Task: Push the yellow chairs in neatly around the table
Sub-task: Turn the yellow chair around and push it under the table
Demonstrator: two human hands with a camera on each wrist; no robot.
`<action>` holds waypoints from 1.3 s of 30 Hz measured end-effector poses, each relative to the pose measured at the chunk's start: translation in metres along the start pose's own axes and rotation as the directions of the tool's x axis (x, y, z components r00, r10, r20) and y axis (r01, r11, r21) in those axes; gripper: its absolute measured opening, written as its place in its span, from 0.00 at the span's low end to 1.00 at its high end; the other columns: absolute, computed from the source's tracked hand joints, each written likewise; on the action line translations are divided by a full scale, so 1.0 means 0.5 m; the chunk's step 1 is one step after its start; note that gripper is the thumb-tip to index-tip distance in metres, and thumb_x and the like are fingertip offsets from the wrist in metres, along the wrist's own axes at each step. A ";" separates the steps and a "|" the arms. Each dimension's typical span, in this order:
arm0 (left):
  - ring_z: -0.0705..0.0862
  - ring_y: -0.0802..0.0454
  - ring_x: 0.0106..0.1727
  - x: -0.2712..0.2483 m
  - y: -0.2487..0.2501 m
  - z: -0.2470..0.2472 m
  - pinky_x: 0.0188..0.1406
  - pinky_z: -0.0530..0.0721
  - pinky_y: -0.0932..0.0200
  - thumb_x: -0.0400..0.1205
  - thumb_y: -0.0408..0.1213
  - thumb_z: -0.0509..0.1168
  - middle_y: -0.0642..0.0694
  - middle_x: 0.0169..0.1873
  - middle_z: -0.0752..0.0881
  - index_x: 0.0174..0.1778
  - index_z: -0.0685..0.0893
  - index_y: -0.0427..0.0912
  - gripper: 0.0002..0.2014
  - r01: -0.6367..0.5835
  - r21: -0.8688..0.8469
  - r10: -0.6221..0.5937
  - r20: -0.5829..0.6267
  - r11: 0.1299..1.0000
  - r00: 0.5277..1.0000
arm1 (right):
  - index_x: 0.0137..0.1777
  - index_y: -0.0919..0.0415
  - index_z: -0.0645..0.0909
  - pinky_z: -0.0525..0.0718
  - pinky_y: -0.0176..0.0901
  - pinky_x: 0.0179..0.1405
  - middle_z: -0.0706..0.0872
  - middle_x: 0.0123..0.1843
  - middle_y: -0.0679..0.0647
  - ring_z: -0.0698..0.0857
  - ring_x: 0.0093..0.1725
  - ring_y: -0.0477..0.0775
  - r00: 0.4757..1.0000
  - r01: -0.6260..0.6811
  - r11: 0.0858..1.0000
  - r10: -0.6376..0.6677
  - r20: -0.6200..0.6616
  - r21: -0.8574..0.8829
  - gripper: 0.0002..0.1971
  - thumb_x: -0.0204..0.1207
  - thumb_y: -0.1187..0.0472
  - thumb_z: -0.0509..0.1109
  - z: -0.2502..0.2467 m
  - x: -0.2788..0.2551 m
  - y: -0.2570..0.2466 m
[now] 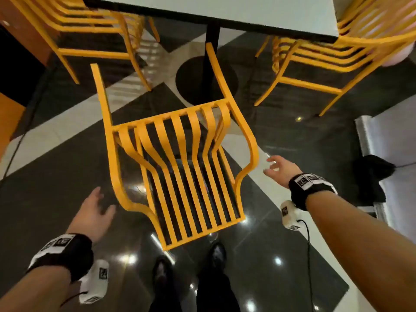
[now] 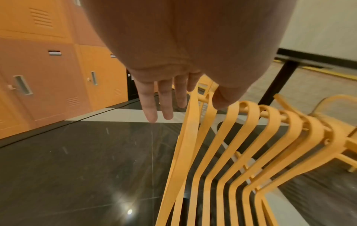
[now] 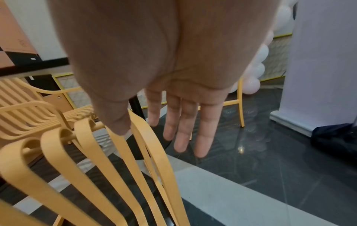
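Hands are both free and hold nothing. The left hand (image 1: 93, 213) has its fingers (image 2: 148, 105) straight and a little spread, and it hangs just beside the left edge of the backrest of the near yellow chair (image 1: 180, 170) without touching it. The right hand (image 1: 280, 168) is also flat, its fingers (image 3: 183, 130) stretched forward, near the right armrest of the same chair; in the head view a small gap shows between them.

This chair stands on the glossy dark and white floor (image 1: 56, 199), with its back to the person and its seat turned to the table (image 1: 225, 12), whose black pedestal (image 1: 211, 48) is behind it. The seat is not under the tabletop.

Two other yellow chairs, a left chair (image 1: 78, 30) and a right chair (image 1: 326, 57), stand at the sides of the table. Orange lockers (image 2: 48, 76) line the wall on the left. White balloons (image 3: 255, 73) and a dark bag (image 1: 371, 174) lie to the right.
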State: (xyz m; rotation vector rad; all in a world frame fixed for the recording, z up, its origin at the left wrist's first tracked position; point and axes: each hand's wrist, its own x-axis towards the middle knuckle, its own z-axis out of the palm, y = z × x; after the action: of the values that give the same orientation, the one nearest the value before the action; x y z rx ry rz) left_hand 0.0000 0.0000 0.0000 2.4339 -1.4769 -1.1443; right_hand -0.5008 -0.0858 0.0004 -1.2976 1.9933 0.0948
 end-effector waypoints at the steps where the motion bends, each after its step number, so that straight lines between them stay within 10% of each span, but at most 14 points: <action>1: 0.77 0.37 0.75 0.018 -0.002 0.022 0.75 0.72 0.46 0.82 0.41 0.68 0.38 0.79 0.72 0.86 0.57 0.41 0.38 0.032 -0.026 -0.033 -0.016 0.999 0.999 | 0.76 0.55 0.72 0.79 0.51 0.65 0.84 0.69 0.59 0.83 0.66 0.62 1.000 0.015 0.999 -0.015 -0.012 0.041 0.30 0.75 0.50 0.75 0.009 0.034 0.004; 6: 0.80 0.33 0.70 0.092 0.000 0.121 0.59 0.74 0.47 0.84 0.46 0.64 0.35 0.72 0.80 0.76 0.70 0.38 0.27 0.223 0.023 -0.223 -0.001 0.974 0.975 | 0.83 0.51 0.60 0.80 0.62 0.70 0.77 0.77 0.57 0.81 0.71 0.63 0.996 0.026 1.000 -0.026 0.082 0.008 0.49 0.65 0.42 0.81 0.043 0.186 0.020; 10: 0.80 0.27 0.61 0.129 -0.019 0.180 0.52 0.72 0.46 0.88 0.47 0.54 0.27 0.60 0.81 0.63 0.73 0.34 0.19 0.316 -0.095 -0.322 -0.063 0.944 0.945 | 0.75 0.52 0.75 0.78 0.57 0.68 0.85 0.67 0.55 0.82 0.67 0.61 0.988 0.063 0.998 -0.064 0.144 0.010 0.33 0.73 0.37 0.72 0.094 0.255 0.035; 14: 0.80 0.33 0.66 0.140 -0.049 0.204 0.58 0.71 0.46 0.89 0.48 0.51 0.40 0.62 0.84 0.70 0.73 0.44 0.18 0.279 -0.215 -0.301 -0.077 0.936 0.950 | 0.54 0.64 0.88 0.80 0.52 0.51 0.88 0.43 0.53 0.84 0.42 0.53 0.998 0.062 0.978 -0.067 0.019 0.199 0.25 0.79 0.41 0.66 0.151 0.277 0.048; 17: 0.80 0.38 0.67 0.146 -0.057 0.199 0.61 0.70 0.47 0.89 0.48 0.51 0.43 0.63 0.87 0.72 0.73 0.48 0.18 0.250 -0.245 -0.273 -0.067 0.937 0.960 | 0.50 0.61 0.90 0.81 0.50 0.56 0.89 0.37 0.42 0.87 0.43 0.46 0.998 0.058 0.955 -0.048 -0.040 0.290 0.20 0.81 0.44 0.65 0.169 0.278 0.051; 23: 0.83 0.40 0.61 0.120 -0.024 0.156 0.67 0.74 0.41 0.88 0.48 0.53 0.47 0.49 0.90 0.53 0.77 0.66 0.08 0.179 -0.399 -0.248 -0.129 0.899 0.960 | 0.43 0.66 0.89 0.74 0.42 0.37 0.91 0.37 0.49 0.84 0.36 0.46 0.990 0.070 0.933 -0.023 -0.137 0.352 0.19 0.83 0.51 0.64 0.128 0.216 0.030; 31: 0.82 0.39 0.47 0.060 0.098 0.016 0.47 0.73 0.50 0.90 0.46 0.50 0.34 0.46 0.86 0.60 0.75 0.39 0.15 0.028 -0.397 -0.120 -0.208 0.918 0.971 | 0.37 0.72 0.89 0.82 0.42 0.30 0.91 0.29 0.56 0.87 0.29 0.52 0.963 -0.088 0.899 0.186 -0.193 0.430 0.17 0.75 0.59 0.65 0.019 0.051 -0.009; 39: 0.82 0.38 0.43 0.059 0.216 -0.093 0.46 0.73 0.49 0.90 0.48 0.48 0.37 0.42 0.83 0.57 0.73 0.39 0.16 -0.031 -0.240 -0.021 -0.210 0.970 0.977 | 0.43 0.71 0.84 0.76 0.41 0.20 0.89 0.26 0.58 0.84 0.22 0.54 0.896 -0.297 0.857 0.402 -0.186 0.421 0.14 0.73 0.57 0.67 -0.060 -0.069 -0.043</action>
State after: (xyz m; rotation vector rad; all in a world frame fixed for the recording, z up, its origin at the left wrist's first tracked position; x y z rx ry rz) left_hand -0.0427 -0.0950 0.0622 2.3004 -1.2039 -0.9648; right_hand -0.4923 -0.0826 0.0501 -0.7103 2.3197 -0.3021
